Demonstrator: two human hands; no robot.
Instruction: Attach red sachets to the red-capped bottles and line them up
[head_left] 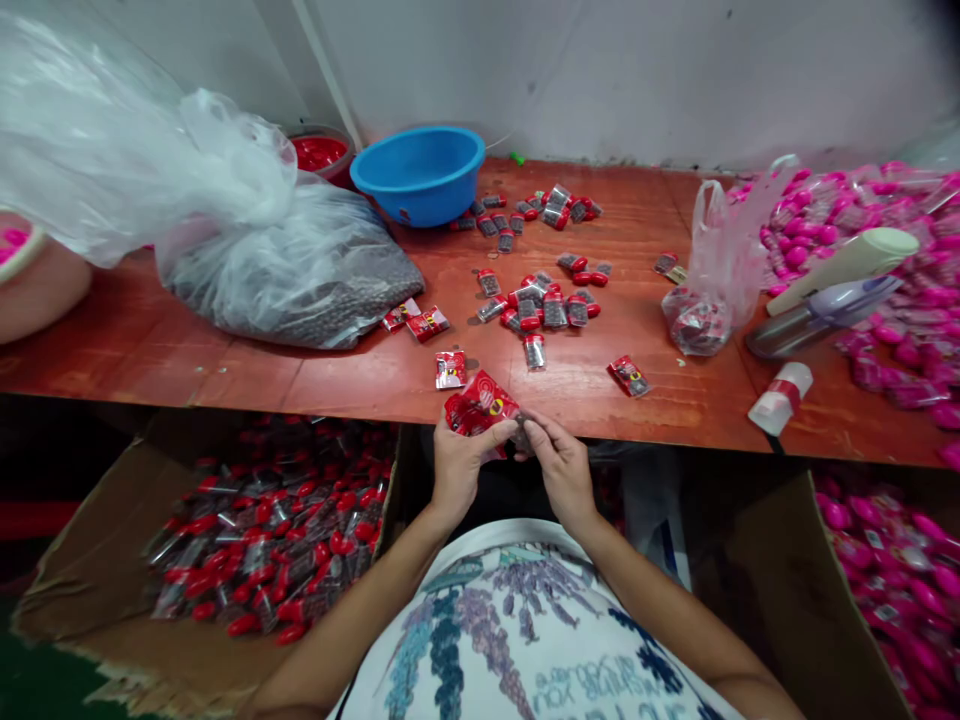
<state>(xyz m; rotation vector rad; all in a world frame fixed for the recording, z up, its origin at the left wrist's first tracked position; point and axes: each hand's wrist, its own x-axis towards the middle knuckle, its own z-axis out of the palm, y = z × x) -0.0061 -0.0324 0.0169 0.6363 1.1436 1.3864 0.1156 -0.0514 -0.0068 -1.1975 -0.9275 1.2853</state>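
Just off the table's front edge, my left hand (459,468) is closed on red printed packets (484,400), which look like several folded cards or sachets. Fingers of my right hand (566,468) pinch a small dark-filled clear container (521,434), touching the thumb of my left hand; its far side is hidden. Beyond the hands lies a flat red packet (450,370), with a second packet (628,376) to the right. Several small clear containers with red caps (553,308) are scattered farther back, and one container (534,351) sits nearer.
A clear bag of dark beads (300,290) slumps at left beside a blue basin (420,180). Below is a cardboard box (82,580) of red-capped containers. At right are a small plastic bag (705,300), a purple-handled tool (825,310), a white roll (780,398) and piled pink items (900,350).
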